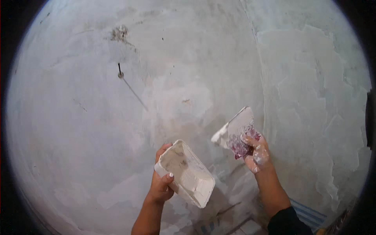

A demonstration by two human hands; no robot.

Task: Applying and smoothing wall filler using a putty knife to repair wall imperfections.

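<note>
My left hand (pixel 161 178) grips the side of a white rectangular plastic tub (pixel 192 176), tilted, with pale putty smeared inside. My right hand (pixel 256 154) is closed on a wide spreading blade (pixel 239 122) by its putty-smeared purple grip (pixel 242 147); white putty lies along the blade's left end. The blade is up and right of the tub, not touching it. My right fingers are flecked with white. Both are held in front of a pale, patchy plastered surface (pixel 196 78).
A thin dark rod (pixel 119 69) sticks out of the surface at upper left, casting a shadow, below a rough dark blotch (pixel 119 34). A long seam runs down the right, beside uneven coated patches (pixel 305 86). Blue-and-white striped material (pixel 307 213) shows at the lower right.
</note>
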